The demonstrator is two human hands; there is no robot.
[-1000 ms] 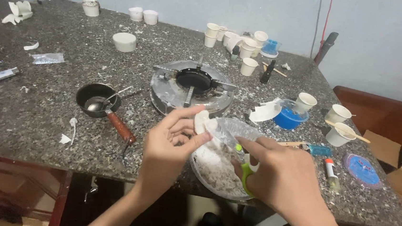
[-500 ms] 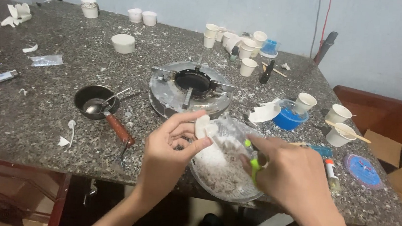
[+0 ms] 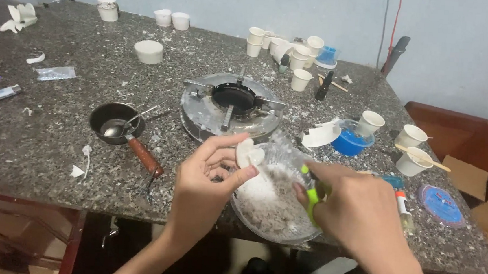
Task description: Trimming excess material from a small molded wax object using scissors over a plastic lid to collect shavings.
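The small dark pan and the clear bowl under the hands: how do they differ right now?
The small dark pan is opaque black, with a reddish-brown handle and a metal spoon lying in it; the clear bowl is see-through, has no handle and holds white flakes. The pan sits alone, left of the stove; the bowl juts over the table edge beneath the left hand and right hand. Both are round and open-topped.

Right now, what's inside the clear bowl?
The clear bowl holds white crumbly flakes. The right hand covers its right side, so that part is hidden.
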